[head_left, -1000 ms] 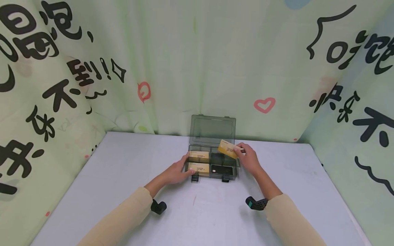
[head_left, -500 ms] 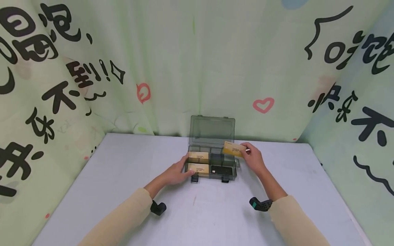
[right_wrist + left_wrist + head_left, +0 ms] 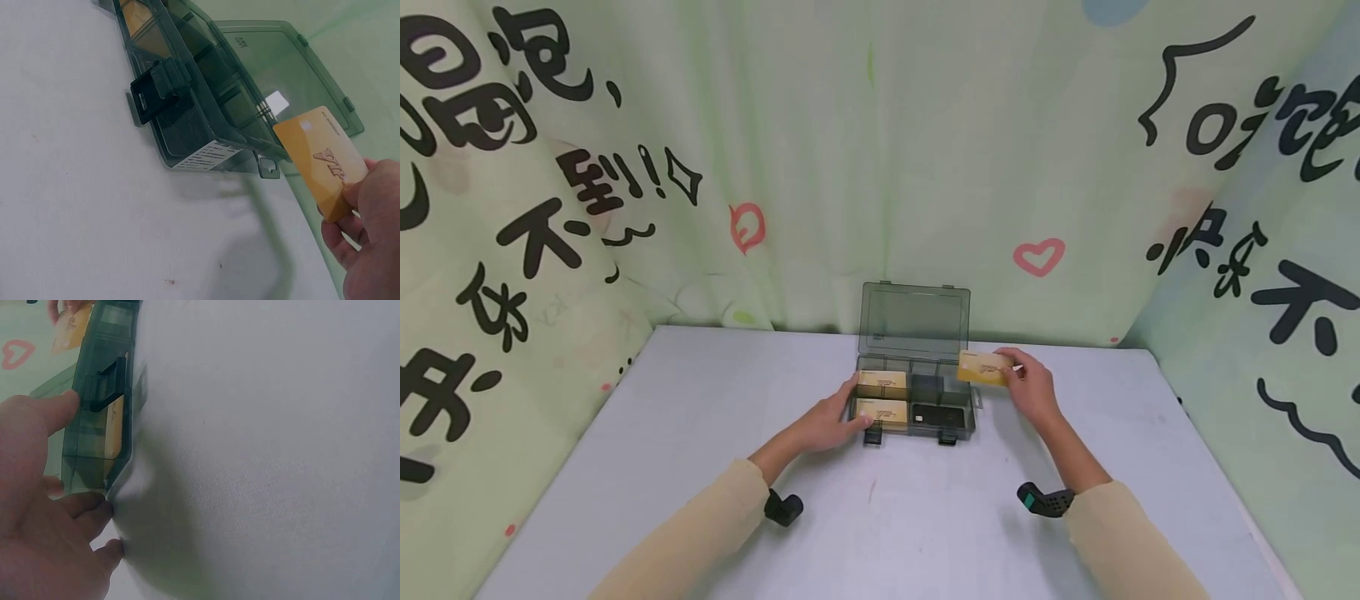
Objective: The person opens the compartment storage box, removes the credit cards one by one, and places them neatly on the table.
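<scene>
A translucent grey-green compartment box (image 3: pixel 912 432) stands on the table with its lid (image 3: pixel 914 317) raised at the back. My left hand (image 3: pixel 827 423) holds its left front corner; in the left wrist view the thumb touches the upper edge and the fingers lie at the end wall. My right hand (image 3: pixel 1032 387) pinches a yellow-gold card by its right end; the right wrist view shows "VIP" on this card (image 3: pixel 319 156). It is held above the box's right back side. Yellow cards (image 3: pixel 882 383) fill the left back compartment, more yellow cards (image 3: pixel 882 411) the left front one. A black card (image 3: pixel 938 417) lies front right.
Two dark latches, one of them the right latch (image 3: pixel 159 90), hang from the box's front. A white-covered table (image 3: pixel 865 533) lies beneath. A pale green curtain (image 3: pixel 820 167) with black lettering and red hearts surrounds the back and sides.
My right hand has moved the VIP card rightward, from over the middle of the box towards its right edge, and the card has turned more level. My left hand stays at the box.
</scene>
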A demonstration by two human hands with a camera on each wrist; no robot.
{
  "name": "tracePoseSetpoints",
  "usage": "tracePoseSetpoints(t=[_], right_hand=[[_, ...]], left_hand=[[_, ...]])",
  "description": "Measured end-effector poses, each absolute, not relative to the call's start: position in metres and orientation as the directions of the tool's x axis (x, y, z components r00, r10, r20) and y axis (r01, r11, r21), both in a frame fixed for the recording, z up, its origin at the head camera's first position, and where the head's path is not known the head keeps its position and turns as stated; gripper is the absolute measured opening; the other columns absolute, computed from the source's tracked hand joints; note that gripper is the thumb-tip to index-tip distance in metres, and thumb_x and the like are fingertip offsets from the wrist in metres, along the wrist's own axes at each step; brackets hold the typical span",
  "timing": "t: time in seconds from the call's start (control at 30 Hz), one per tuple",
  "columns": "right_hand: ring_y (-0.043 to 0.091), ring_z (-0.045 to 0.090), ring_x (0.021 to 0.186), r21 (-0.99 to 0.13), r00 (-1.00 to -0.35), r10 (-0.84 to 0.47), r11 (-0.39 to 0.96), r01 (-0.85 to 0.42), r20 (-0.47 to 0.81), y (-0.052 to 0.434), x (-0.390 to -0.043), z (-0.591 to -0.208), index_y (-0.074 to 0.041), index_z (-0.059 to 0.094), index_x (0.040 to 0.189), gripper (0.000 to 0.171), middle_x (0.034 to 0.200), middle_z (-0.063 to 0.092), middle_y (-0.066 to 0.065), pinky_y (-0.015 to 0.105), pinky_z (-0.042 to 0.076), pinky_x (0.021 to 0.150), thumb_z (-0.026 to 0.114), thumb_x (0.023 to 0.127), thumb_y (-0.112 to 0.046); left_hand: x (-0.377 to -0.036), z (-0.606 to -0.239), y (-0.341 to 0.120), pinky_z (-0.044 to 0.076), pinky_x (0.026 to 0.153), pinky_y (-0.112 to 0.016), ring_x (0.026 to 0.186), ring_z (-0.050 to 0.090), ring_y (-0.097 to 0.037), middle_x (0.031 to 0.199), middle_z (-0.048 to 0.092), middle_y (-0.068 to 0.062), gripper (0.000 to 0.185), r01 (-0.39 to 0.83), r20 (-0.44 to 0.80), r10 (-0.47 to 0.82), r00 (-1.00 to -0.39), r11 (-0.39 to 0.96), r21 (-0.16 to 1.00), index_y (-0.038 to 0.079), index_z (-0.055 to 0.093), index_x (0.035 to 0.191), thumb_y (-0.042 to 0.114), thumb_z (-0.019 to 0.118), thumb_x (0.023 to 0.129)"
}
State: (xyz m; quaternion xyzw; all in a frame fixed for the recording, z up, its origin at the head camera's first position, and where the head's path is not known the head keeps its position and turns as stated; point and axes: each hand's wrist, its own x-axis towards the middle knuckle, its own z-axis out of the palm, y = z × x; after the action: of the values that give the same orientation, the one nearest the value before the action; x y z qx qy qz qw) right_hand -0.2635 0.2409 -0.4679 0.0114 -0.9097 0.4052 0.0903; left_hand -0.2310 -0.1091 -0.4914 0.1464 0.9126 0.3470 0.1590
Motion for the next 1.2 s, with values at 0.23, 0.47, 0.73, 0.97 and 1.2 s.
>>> tracePoseSetpoints(t=[0.23,0.47,0.73,0.97,1.2], right_hand=[[0.026,0.051,0.087,-0.720,-0.974,0.102,0.690,-0.077,0.202,0.250,-0.263,-0.469,-0.004,0.061,0.124,0.030,0.111,0.060,0.022,0.018,0.042,0.059,0.051,0.097,0.000],[0.027,0.052,0.085,-0.693,-0.970,0.114,0.718,-0.071,0.217,0.257,-0.263,-0.469,-0.003,0.061,0.122,0.029,0.105,0.060,0.022,0.020,0.040,0.059,0.052,0.095,0.001],[0.028,0.051,0.087,-0.674,-0.987,0.085,0.738,-0.030,0.137,0.260,-0.263,-0.473,-0.002,0.060,0.126,0.031,0.113,0.059,0.024,0.025,0.041,0.067,0.050,0.096,-0.001],[0.031,0.051,0.092,-0.648,-0.998,0.051,0.761,0.012,0.042,0.260,-0.262,-0.477,-0.001,0.059,0.128,0.033,0.117,0.056,0.025,0.030,0.041,0.072,0.049,0.096,-0.002],[0.030,0.052,0.092,-0.648,-0.999,0.050,0.760,0.036,0.004,0.260,-0.261,-0.481,0.000,0.061,0.126,0.032,0.119,0.058,0.025,0.031,0.042,0.073,0.051,0.096,-0.002]], left_hand=[[-0.231,-0.493,-0.110,0.027,0.118,-0.052,0.146,0.028,-0.035,0.161,0.022,-0.013,0.084,0.168,-0.177,0.384,-0.906,0.711,0.683,0.018,0.005,0.158,0.047,0.054,0.096],[-0.232,-0.492,-0.107,0.028,0.117,-0.051,0.145,0.030,-0.034,0.160,0.025,-0.012,0.082,0.176,-0.169,0.377,-0.911,0.724,0.667,0.019,0.006,0.158,0.049,0.052,0.097],[-0.230,-0.493,-0.108,0.028,0.117,-0.052,0.145,0.029,-0.035,0.160,0.024,-0.012,0.082,0.160,-0.182,0.371,-0.911,0.723,0.672,0.019,0.006,0.158,0.048,0.053,0.097],[-0.228,-0.491,-0.108,0.028,0.117,-0.053,0.145,0.030,-0.036,0.160,0.026,-0.013,0.081,0.158,-0.177,0.365,-0.914,0.722,0.673,0.019,0.008,0.157,0.047,0.053,0.097],[-0.228,-0.491,-0.108,0.027,0.117,-0.054,0.145,0.029,-0.036,0.160,0.025,-0.013,0.082,0.154,-0.181,0.364,-0.914,0.721,0.675,0.019,0.007,0.158,0.048,0.053,0.097]])
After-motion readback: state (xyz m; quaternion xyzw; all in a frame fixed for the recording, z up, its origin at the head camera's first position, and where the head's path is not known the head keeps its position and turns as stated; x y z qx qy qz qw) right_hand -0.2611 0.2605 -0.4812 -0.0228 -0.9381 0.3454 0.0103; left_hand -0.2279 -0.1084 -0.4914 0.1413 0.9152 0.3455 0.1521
